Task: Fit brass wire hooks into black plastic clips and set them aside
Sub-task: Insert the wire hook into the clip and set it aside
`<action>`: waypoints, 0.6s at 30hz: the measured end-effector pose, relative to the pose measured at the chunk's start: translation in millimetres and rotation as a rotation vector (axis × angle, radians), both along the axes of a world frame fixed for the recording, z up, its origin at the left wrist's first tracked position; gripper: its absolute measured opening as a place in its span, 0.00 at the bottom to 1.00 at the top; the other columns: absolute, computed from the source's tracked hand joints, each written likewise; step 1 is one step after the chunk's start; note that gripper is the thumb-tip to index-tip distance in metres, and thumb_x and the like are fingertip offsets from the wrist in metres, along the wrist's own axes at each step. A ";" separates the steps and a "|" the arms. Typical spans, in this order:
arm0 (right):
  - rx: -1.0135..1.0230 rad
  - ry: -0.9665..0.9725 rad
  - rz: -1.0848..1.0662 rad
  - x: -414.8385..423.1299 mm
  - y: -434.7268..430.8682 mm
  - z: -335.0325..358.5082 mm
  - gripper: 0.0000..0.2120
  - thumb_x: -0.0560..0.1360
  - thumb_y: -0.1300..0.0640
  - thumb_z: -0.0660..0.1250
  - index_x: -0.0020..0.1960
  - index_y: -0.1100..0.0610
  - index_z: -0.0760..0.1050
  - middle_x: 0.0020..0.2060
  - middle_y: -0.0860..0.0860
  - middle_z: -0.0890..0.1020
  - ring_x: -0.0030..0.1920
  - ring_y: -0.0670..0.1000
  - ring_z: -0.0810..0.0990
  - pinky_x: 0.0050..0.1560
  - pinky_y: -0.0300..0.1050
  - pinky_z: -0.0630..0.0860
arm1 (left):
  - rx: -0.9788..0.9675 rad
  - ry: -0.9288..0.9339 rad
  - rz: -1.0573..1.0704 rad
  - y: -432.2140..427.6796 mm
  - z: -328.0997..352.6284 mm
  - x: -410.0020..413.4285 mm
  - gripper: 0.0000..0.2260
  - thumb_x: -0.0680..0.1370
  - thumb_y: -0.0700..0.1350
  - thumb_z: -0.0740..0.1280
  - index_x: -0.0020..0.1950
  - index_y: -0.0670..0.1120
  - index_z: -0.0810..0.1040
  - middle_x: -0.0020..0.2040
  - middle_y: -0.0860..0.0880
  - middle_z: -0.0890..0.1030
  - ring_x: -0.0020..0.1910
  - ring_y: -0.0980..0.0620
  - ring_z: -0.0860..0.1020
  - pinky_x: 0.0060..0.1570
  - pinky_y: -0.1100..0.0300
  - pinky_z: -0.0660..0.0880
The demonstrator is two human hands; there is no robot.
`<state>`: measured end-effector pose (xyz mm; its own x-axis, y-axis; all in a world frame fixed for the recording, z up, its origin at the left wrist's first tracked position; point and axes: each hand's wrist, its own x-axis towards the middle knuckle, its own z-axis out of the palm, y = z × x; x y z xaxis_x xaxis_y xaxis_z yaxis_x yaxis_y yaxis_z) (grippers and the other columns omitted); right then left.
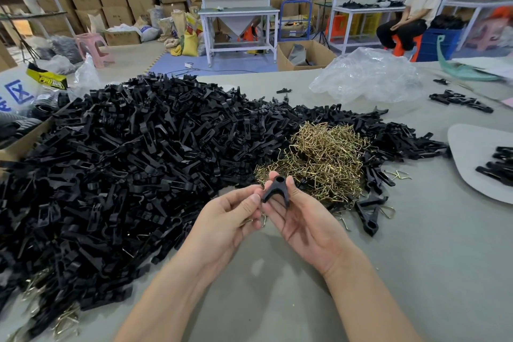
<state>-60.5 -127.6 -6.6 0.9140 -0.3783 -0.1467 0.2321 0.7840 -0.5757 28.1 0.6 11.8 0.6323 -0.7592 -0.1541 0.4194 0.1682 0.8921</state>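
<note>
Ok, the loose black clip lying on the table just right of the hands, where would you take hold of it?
Pinch the loose clip at its ring end, coming from the near side. It lies flat with that round end toward the person and clear, while its forked legs run back among the brass hooks and other clips, where fingers would likely snag.

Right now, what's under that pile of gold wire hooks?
Black plastic clips poke out around the brass hook pile; what lies beneath its middle is covered.
</note>
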 end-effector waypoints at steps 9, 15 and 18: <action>0.100 -0.070 0.002 -0.2 3.0 4.6 0.14 0.80 0.51 0.62 0.57 0.56 0.83 0.53 0.54 0.85 0.57 0.62 0.84 0.51 0.54 0.84 | -0.037 0.001 0.229 -4.2 1.5 -12.1 0.08 0.77 0.36 0.67 0.55 0.39 0.82 0.42 0.45 0.85 0.33 0.55 0.79 0.36 0.65 0.79; 0.072 -0.004 -0.055 -2.7 -1.9 3.6 0.13 0.76 0.52 0.67 0.57 0.55 0.83 0.55 0.54 0.85 0.56 0.59 0.85 0.48 0.49 0.84 | -0.036 -0.040 0.346 -4.4 6.4 -10.1 0.07 0.79 0.36 0.66 0.54 0.41 0.82 0.35 0.49 0.80 0.32 0.57 0.77 0.36 0.67 0.78; 0.101 -0.029 -0.097 -2.7 -3.3 2.3 0.14 0.75 0.55 0.68 0.59 0.58 0.83 0.55 0.58 0.85 0.50 0.56 0.86 0.45 0.47 0.84 | -0.002 0.002 0.248 -9.1 6.0 -22.9 0.07 0.78 0.34 0.67 0.48 0.39 0.85 0.32 0.48 0.79 0.29 0.57 0.76 0.32 0.66 0.77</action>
<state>-63.2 -130.9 -4.4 0.8784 -0.4493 -0.1630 0.3244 0.8110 -0.4870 5.2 -8.6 17.9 0.7990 -0.5813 -0.1539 0.3668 0.2683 0.8908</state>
